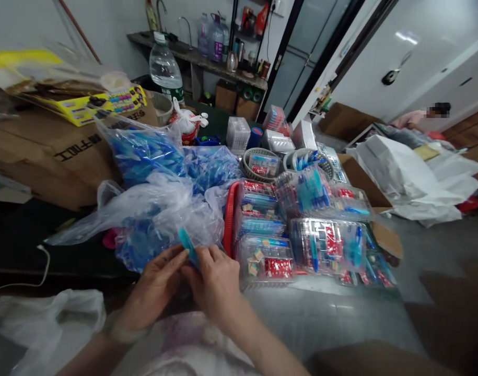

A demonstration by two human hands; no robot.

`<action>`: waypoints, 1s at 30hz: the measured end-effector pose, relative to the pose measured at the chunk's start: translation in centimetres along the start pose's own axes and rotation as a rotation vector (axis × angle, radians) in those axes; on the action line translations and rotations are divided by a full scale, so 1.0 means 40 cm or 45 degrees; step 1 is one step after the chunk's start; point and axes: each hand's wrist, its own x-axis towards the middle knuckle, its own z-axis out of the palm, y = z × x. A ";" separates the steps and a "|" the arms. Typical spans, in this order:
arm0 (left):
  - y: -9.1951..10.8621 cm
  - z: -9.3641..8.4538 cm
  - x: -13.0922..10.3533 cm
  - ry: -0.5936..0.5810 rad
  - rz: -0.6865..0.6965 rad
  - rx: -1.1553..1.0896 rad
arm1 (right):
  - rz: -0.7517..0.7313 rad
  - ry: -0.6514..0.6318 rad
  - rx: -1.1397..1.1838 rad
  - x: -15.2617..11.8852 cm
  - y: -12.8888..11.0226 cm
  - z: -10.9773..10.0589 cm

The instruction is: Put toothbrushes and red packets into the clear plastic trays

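A slim light-blue plastic piece (187, 242), rounded at its upper end, stands up between my two hands. Closed on its left side are the fingers of my left hand (158, 284). My right hand (218, 279) pinches it from the other side, its lower part hidden by the fingers. Just beyond my hands lie clear plastic bags (164, 201) with many blue pieces inside. To the right, a red basket (230, 216) holds clear plastic boxes (264, 258) packed with blue sticks, red printed packets and small foam-like blocks.
More packed clear boxes (327, 245) are stacked at the right. Grey baskets (258, 175) stand behind them. A cardboard box (46, 162) is at the left, near a large water bottle (166, 70). A person (413, 117) is in the far right background.
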 end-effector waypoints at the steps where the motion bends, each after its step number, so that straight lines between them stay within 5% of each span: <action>1: -0.003 0.007 0.006 0.001 0.005 -0.025 | -0.027 0.001 0.000 0.004 0.007 -0.010; 8: -0.023 0.059 0.031 0.008 0.069 -0.110 | -0.118 0.044 0.008 0.022 0.053 -0.060; 16: -0.009 0.090 0.082 -0.110 0.060 -0.120 | -0.044 0.189 0.185 0.015 0.085 -0.038; 22: 0.054 0.059 0.160 -0.243 -0.020 -0.148 | 0.078 0.370 0.419 0.083 0.034 -0.001; 30: 0.192 -0.046 0.223 -0.292 -0.109 -0.024 | 0.369 0.640 0.431 0.185 -0.025 0.028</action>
